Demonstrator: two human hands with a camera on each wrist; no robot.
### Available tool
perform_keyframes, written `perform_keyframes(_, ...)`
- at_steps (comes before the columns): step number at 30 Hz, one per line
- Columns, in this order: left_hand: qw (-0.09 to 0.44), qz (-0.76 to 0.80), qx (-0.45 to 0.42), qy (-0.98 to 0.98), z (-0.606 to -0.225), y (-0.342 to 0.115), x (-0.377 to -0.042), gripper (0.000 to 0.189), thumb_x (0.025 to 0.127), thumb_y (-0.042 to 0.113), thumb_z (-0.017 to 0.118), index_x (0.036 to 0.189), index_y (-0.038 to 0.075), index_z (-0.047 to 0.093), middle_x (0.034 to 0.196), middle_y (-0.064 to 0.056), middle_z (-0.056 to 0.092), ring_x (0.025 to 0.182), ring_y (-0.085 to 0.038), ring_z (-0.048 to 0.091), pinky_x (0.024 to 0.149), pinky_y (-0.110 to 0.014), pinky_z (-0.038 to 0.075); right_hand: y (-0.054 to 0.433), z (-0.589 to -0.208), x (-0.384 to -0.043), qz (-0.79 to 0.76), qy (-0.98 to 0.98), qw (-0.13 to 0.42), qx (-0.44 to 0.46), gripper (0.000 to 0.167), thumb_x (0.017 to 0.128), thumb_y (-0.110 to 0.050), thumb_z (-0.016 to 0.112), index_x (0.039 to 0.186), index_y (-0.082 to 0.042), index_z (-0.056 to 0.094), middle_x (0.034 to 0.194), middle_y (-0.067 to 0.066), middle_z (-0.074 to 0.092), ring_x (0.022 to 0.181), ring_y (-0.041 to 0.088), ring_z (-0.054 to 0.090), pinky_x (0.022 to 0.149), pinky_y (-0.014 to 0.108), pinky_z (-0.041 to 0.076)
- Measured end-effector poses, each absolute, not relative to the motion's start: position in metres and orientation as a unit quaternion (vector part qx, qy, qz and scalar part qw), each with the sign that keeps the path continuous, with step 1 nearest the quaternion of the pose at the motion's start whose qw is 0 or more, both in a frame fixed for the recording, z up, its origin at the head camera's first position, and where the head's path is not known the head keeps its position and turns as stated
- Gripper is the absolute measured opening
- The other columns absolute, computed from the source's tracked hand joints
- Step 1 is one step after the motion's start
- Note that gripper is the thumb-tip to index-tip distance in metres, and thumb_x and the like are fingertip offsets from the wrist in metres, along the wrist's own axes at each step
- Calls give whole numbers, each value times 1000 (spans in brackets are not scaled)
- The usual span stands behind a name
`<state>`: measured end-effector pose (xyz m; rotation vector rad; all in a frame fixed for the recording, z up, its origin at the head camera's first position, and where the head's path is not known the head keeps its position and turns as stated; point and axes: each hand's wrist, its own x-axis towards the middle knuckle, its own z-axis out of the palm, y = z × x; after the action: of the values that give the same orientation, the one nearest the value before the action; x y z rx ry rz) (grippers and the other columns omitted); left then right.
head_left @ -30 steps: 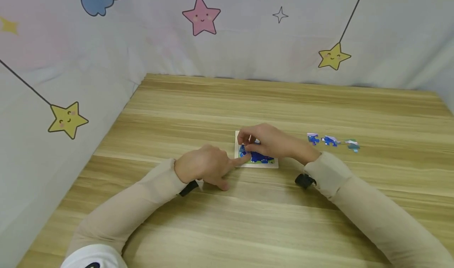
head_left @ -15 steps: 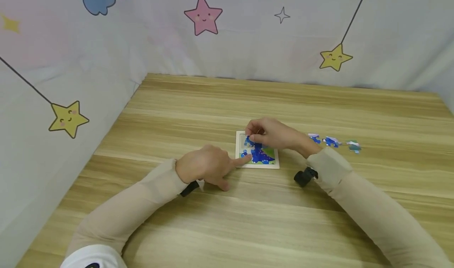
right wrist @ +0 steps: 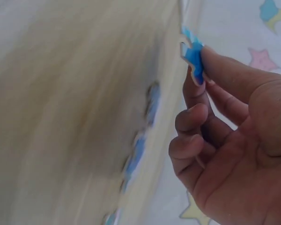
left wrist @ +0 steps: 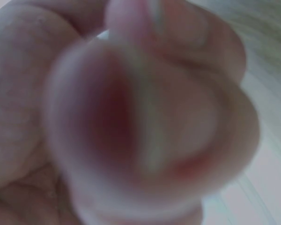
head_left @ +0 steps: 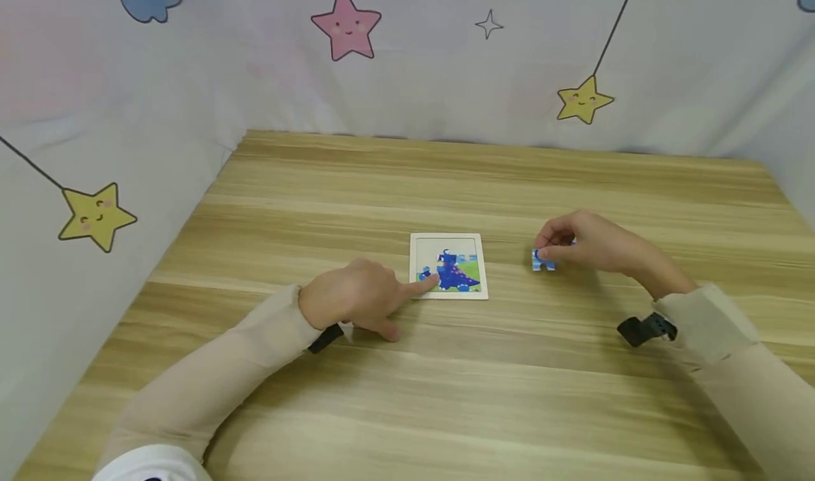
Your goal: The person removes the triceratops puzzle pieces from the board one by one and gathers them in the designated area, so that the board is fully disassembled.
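The left hand extends onto the white frame, while the right-hand grip, pinching a blue puzzle piece to the frame's right, could drop it (its fingertip hold looks shallow).

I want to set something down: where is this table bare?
Bare table lies between the sleeves, in front of the puzzle frame, and behind it up to the curtain. It is crowded at the frame, where the left hand points, and around the right hand, its pinched piece and the loose pieces.
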<state>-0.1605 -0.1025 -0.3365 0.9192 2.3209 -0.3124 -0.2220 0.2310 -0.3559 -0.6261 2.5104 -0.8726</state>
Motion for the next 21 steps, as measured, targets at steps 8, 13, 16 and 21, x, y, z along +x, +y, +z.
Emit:
perform_keyframes(8, 310, -106, 341, 881, -335, -109, -159, 93, 92, 45, 71, 162, 31, 13, 59, 3, 34, 51, -13, 28, 50, -28, 27, 244, -367, -210, -260, 923, 158, -234, 7, 93, -10, 72, 88, -12, 69, 83, -2, 62, 72, 14, 47, 62, 27, 39)
perform_keyframes(13, 313, -99, 340, 881, -336, -107, -159, 93, 91, 44, 72, 162, 31, 13, 58, 3, 34, 50, -13, 29, 50, -27, 28, 244, -368, -208, -256, 927, 148, -229, 5, 93, -15, 73, 93, -12, 69, 84, -1, 61, 69, 16, 46, 60, 28, 38)
perform_keyframes(16, 312, -105, 339, 881, -336, -106, -158, 93, 91, 45, 72, 162, 32, 13, 58, 3, 34, 50, -13, 29, 50, -27, 28, 239, -365, -210, -259, 925, 140, -241, 5, 94, -16, 72, 94, -12, 69, 80, -3, 61, 64, 15, 47, 58, 28, 39)
perform_keyframes(21, 307, -119, 341, 881, -335, -102, -158, 94, 91, 48, 72, 162, 34, 13, 58, 3, 34, 50, -12, 27, 49, -27, 26, 216, -358, -216, -273, 915, 150, -257, 7, 97, -18, 69, 98, -11, 69, 86, -2, 63, 64, 14, 50, 58, 29, 42)
